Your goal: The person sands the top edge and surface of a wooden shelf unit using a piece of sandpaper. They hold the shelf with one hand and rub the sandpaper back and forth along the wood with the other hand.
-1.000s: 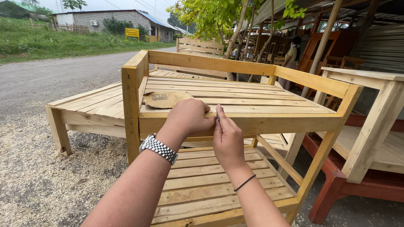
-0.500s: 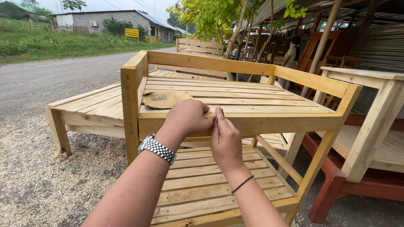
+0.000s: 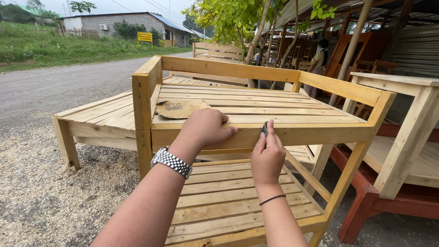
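A wooden shelf stand [image 3: 256, 103] made of pale slats is seen outdoors on gravel. Its top shelf has a low rail on three sides, and a lower shelf [image 3: 228, 201] sits under it.

The left hand [image 3: 206, 128] is laid on the front edge of the top shelf, a little left of the middle. Its fingers are curled over the front board [image 3: 320, 133], and the board is gripped. A silver watch [image 3: 171, 162] is worn on that wrist.

The right hand [image 3: 267, 158] is held against the same front board, just right of the left hand. Its fingers are pinched shut on a small dark tool [image 3: 264, 129], which is pressed to the top of the board. What kind of tool it is cannot be told. A thin black band [image 3: 272, 199] is worn on that wrist.

A worn piece of brown sandpaper [image 3: 179, 109] is lying flat near the front left corner of the top shelf, just behind the left hand.

A low wooden bed frame [image 3: 98, 114] is standing behind the shelf stand on the left. A red and pale wooden bench [image 3: 402, 183] is on the right. A person [image 3: 320, 59] is seen far back by more furniture.
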Demonstrator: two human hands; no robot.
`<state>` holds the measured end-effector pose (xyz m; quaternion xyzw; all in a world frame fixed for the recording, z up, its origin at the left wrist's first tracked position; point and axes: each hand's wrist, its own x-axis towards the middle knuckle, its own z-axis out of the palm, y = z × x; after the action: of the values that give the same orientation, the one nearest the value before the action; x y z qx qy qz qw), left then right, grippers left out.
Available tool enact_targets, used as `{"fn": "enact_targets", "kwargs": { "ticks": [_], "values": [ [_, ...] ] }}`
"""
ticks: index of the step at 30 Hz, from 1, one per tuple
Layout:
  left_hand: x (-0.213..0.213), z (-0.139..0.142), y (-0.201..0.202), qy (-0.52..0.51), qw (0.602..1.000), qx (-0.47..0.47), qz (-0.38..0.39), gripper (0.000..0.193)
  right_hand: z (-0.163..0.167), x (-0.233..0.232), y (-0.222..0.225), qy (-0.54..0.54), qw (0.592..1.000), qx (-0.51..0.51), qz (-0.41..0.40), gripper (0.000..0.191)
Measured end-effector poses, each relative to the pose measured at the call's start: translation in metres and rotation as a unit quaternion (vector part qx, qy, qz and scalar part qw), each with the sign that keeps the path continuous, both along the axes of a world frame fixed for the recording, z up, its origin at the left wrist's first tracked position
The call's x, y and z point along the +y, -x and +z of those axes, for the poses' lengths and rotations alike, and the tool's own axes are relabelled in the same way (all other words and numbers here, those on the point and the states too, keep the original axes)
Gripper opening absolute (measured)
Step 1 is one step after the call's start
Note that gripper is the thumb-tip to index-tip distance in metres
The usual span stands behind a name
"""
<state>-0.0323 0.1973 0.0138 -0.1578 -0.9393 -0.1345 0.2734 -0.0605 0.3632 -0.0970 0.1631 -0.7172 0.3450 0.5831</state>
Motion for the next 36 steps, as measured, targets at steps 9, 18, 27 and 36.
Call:
{"fn": "enact_targets", "kwargs": {
  "ticks": [9, 18, 27, 36],
  "values": [
    [0.0, -0.001, -0.004, 0.017, 1.0, -0.001, 0.003, 0.047, -0.002, 0.001, -0.009, -0.071, 0.997, -0.025, -0.004, 0.054],
    [-0.001, -0.003, -0.001, 0.008, 1.0, 0.009, -0.001, 0.046, 0.003, -0.003, -0.007, -0.078, 0.996, -0.046, 0.017, 0.048],
    [0.0, -0.004, -0.001, 0.003, 0.999, 0.031, -0.01, 0.047, 0.013, -0.007, -0.015, -0.035, 0.997, -0.066, 0.016, 0.042],
    [0.001, -0.003, -0.005, 0.006, 1.0, 0.025, -0.006, 0.043, 0.019, -0.014, -0.014, 0.033, 0.995, -0.075, 0.052, 0.037]
  ]
}}
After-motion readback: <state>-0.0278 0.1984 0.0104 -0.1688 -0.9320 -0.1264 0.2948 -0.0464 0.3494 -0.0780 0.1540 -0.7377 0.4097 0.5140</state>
